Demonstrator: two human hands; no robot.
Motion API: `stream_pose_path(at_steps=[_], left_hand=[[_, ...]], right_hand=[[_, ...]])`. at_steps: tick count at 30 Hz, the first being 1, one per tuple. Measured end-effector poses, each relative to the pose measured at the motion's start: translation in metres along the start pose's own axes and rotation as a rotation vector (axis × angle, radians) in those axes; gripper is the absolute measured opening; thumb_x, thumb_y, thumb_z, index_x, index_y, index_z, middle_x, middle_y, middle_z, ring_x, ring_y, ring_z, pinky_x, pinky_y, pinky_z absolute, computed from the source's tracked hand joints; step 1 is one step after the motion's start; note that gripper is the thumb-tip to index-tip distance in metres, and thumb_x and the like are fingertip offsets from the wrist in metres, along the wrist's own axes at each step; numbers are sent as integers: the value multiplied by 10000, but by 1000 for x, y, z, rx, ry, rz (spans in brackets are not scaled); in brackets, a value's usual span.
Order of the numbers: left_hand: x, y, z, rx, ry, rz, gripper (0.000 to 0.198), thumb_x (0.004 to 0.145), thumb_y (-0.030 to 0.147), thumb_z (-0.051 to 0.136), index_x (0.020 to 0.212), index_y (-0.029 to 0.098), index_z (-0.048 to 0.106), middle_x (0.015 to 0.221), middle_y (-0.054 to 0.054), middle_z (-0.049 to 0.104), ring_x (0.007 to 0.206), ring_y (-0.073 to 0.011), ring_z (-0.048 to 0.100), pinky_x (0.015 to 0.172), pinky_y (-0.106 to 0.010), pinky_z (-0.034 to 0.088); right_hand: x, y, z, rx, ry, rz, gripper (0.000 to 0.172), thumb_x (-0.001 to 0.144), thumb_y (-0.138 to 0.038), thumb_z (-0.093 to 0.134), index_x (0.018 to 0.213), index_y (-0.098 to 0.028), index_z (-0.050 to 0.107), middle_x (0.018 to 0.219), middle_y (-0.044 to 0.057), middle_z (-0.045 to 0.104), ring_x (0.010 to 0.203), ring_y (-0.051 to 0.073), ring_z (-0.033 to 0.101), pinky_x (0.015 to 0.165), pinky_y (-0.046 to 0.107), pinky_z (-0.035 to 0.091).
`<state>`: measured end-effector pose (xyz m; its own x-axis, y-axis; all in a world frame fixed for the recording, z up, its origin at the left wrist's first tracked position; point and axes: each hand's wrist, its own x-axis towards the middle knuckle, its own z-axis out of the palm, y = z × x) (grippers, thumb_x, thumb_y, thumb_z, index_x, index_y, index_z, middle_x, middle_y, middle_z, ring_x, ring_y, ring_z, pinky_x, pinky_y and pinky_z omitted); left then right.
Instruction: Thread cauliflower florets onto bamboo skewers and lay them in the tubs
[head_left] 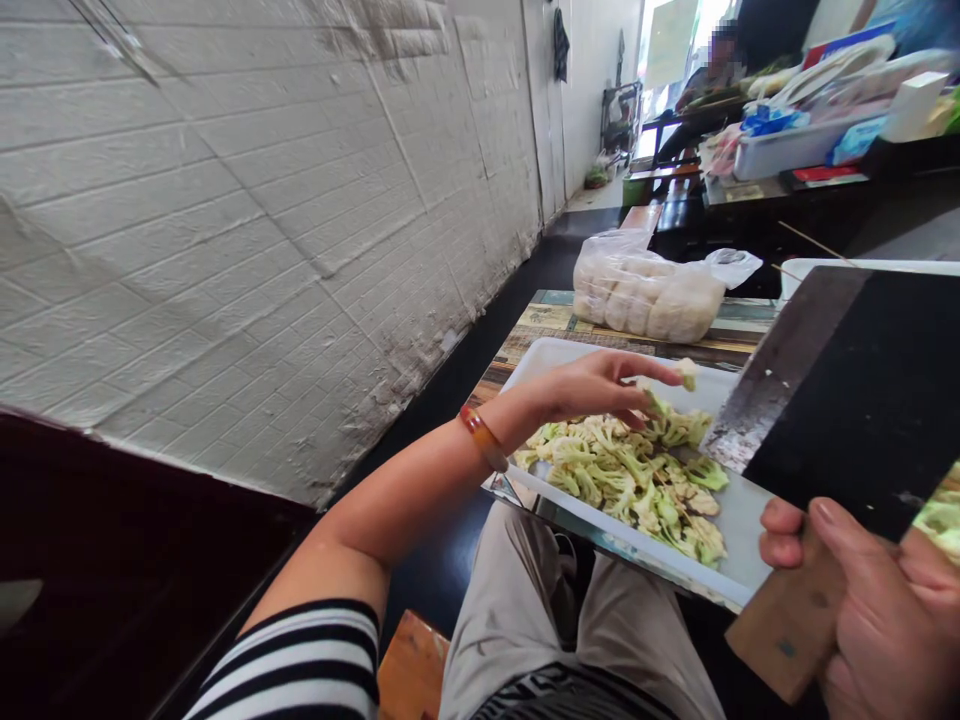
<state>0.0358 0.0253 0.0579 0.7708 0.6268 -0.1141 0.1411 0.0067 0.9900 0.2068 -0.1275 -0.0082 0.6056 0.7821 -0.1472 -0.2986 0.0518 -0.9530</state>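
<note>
Holding cleaver (pixel 847 390) in right grip (pixel 874 600), left grip (pixel 596 388) above cauliflower (pixel 619 472)

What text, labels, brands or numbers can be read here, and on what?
None legible.
Waistband: pale lettering, too blurred and partial to read.
Red-and-blue box: too blurred to read.
Red packet: too small to read.
Cleaver: no legible marking.

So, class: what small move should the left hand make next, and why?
Probably lower the left hand and drop the floret at its outstretched finger into the white tray: the hand is above it and many cut pieces already lie there.
</note>
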Motion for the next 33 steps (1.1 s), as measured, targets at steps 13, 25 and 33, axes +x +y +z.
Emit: stream_pose_path(at_steps=[13,25,33], left_hand=[[-39,-46,-68,1113,235,-149,91,538,107,693,562,175,638,653,-53,603,679,-186,555,689,-279,399],[-65,-33,-77,798,443,-108,93,688,137,631,776,148,661,723,-44,627,670,-142,539,649,-258,398],[-87,-25,-40,-191,390,-8,355,680,320,758,930,141,582,812,-49,634,741,-160,645,615,-245,470]], right_hand=[[1,8,-3,-46,-30,-21,193,711,-334,745,678,-213,599,667,30,659,552,156,591,451,242,489],[4,11,1,-55,-115,20,264,679,-403,756,697,-187,605,650,21,663,519,135,573,446,219,485],[5,9,0,-134,-110,14,273,632,-426,767,660,-193,629,585,6,645,513,125,566,451,192,460]])
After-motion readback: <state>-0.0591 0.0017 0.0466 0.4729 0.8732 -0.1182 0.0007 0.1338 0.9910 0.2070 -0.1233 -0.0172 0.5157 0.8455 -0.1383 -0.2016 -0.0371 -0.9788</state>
